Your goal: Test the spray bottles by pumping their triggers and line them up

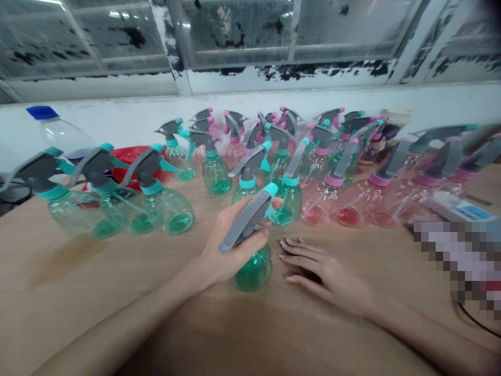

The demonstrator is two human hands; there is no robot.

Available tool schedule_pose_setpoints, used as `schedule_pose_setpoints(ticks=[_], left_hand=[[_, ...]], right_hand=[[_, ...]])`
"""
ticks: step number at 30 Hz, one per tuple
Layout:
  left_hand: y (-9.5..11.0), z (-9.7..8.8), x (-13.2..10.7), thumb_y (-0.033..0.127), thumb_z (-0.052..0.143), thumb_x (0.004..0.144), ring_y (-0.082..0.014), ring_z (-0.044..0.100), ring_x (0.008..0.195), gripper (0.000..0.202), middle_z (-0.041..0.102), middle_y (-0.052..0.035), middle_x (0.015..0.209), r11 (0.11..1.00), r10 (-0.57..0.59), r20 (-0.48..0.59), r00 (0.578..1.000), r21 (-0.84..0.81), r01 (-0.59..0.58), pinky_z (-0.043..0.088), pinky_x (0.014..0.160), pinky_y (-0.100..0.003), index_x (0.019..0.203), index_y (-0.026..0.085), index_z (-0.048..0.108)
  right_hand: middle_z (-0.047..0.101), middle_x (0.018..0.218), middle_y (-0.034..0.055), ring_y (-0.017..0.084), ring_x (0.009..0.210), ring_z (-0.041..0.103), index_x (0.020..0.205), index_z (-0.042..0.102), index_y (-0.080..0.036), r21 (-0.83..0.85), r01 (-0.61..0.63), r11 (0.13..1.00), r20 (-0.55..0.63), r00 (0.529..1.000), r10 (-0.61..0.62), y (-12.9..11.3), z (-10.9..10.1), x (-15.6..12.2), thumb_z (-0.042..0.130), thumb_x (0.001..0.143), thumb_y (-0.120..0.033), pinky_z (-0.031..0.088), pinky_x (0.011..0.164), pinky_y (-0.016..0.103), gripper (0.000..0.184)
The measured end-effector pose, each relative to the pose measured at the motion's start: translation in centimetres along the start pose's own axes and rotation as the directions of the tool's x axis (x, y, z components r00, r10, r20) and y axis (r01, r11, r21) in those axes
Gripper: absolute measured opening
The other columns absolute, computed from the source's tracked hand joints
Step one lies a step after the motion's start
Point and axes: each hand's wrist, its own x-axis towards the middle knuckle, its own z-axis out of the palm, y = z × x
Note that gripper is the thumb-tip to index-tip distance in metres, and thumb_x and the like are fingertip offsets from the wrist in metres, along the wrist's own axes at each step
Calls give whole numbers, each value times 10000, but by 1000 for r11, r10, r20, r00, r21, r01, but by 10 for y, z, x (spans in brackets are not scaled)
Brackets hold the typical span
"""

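A green spray bottle (252, 269) with a grey and turquoise trigger head stands near the middle of the table. My left hand (230, 240) is wrapped round its neck, just under the head; the fingers on the far side are partly hidden. To the right of that bottle, my right hand (326, 271) rests on the tabletop with its fingers stretched out, holding nothing. Right behind the held bottle are another green spray bottle (291, 201) and a pink spray bottle (319, 203).
On the left of the wooden table (50, 313) several green spray bottles (172, 209) stand in a row. Many pink and green ones crowd the back and right. A blue-capped bottle (64, 130) and a red item (133, 162) are at back left. A box (464, 206) lies right.
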Motion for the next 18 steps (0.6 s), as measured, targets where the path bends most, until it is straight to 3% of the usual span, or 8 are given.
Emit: schedule_pose_setpoints(ticks=[11,18], left_hand=[[-1,1,2,167,567,697,-171,635,676,372,663,14,790,1000,-8,-15,1000,10,8,528,671,-302,1056,240,631],[-2,1,2,191,549,737,-149,576,614,340,623,21,750,999,8,-6,1000,54,-8,512,646,-293,1066,230,622]], right_hand=[[522,1437,45,231,1356,436,1334,556,-255,-49,-7,999,38,999,9,0,0,0,524,957,-387,355,1138,486,400],[531,1430,38,235,1358,433,1326,565,-270,-35,-2,999,24,1000,3,0,0,0,538,949,-387,348,1142,484,395]])
